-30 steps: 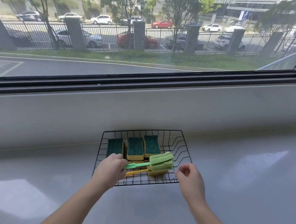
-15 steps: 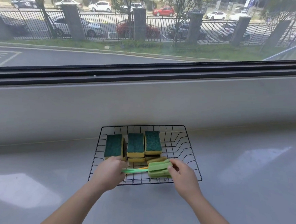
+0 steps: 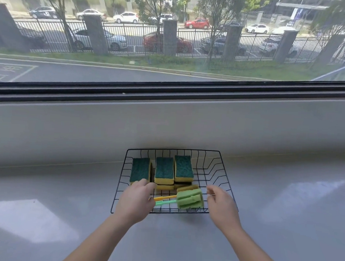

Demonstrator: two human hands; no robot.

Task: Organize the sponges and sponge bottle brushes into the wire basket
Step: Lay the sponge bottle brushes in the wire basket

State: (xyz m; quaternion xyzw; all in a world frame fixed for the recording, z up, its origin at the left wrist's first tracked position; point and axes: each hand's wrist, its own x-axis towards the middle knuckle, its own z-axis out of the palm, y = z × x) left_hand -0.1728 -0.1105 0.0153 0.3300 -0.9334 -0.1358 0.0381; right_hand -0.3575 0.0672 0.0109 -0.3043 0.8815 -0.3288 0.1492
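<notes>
Where the lower centre of the frame is concerned, the wire basket (image 3: 224, 167) stands on a grey counter (image 3: 283, 217) below a window (image 3: 173, 39). Its front right corner is hidden behind the right hand (image 3: 222, 208).

Contents, back row: three sponges, green face up over yellow, side by side: the left sponge (image 3: 140, 168), middle sponge (image 3: 164, 170) and right sponge (image 3: 183, 168). The middle and right ones sit on further sponges, of which only the front edges show. Their number cannot be made out. The near end of the left sponge is covered by the left hand (image 3: 136, 201).

Contents, front row: the green brush (image 3: 190, 199) lies on the basket floor, foam head to the right, handle pointing left. The yellow brush (image 3: 164, 197) lies just behind it. Its head is mostly hidden by the green head, showing only as a yellow strip. Both handle ends run under the left hand.

Left hand: back towards the camera, fingers bent down over the handle ends. Whether it grasps them cannot be told.

Right hand: just right of the green head and apart from it, fingers loosely bent, nothing held. Contact with the wire cannot be confirmed.

Both forearms are cut off at the bottom edge.
</notes>
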